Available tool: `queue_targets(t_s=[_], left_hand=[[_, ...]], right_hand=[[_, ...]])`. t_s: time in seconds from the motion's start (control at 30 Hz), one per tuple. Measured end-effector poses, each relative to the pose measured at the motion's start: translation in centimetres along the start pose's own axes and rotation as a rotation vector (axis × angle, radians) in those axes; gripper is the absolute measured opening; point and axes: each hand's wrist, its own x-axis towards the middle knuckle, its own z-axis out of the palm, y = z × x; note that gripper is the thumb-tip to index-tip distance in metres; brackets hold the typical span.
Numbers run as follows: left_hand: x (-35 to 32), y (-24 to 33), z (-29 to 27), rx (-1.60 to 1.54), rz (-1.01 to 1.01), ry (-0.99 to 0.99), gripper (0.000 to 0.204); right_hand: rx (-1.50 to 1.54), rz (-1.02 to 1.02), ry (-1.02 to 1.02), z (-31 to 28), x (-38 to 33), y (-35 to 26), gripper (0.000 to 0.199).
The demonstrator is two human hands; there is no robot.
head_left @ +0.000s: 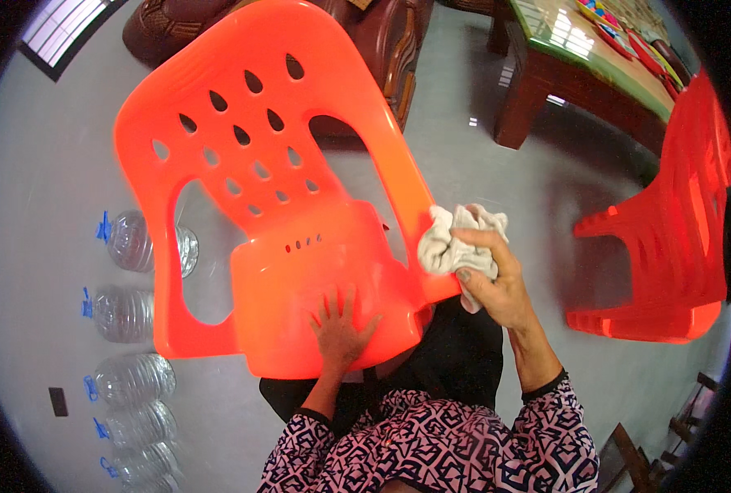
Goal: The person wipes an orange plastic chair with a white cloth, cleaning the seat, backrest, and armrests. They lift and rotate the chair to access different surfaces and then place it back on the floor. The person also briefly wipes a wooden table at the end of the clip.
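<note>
At the chair point(300, 222), left hand point(341, 331) splays, right hand point(501, 286) grips cloth point(441, 246).

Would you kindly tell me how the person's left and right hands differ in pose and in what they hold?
The left hand lies flat, fingers spread; the right hand is curled. The left hand holds nothing and rests on the seat of the red-orange chair; the right hand grips a whitish cloth at the right armrest. Both are bare.
</note>
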Motion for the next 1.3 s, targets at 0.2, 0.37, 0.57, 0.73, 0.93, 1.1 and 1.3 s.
queue_targets(t_s=[0.2, 0.37, 0.57, 0.73, 0.93, 1.1, 1.3], left_hand=[[-0.1, 0.3, -0.7, -0.01, -0.01, -0.018, 0.084], [-0.4, 0.0, -0.4, -0.011, -0.007, 0.0, 0.084], [0.0, 0.2, -0.9, -0.033, 0.004, 0.021, 0.083], [-0.4, -1.0, 0.2, -0.306, -0.001, 0.212, 0.081], [-2.1, -12.3, -9.2, -0.083, -0.153, 0.901, 0.072], [-4.0, -24.6, -17.6, -0.31, -0.501, 0.86, 0.055], [-3.2, -24.5, -17.7, -1.19, -0.475, 0.525, 0.032]], right_hand=[[-0.34, -0.223, -0.313, -0.4, 6.1, -1.1, 0.033], [-0.622, -0.293, -0.314, 2.1, 13.0, 2.3, 0.034], [-0.546, -0.036, -0.18, 3.7, 17.1, 2.1, 0.036], [-0.416, -0.05, -0.4, 2.1, 14.3, 1.4, 0.04], [-0.309, 0.037, -0.3, -0.5, 6.1, -1.9, 0.05], [-0.083, 0.144, -0.102, 1.5, 2.5, -3.6, 0.048], [0.063, 0.22, -0.037, 1.3, 4.4, -2.2, 0.042]])
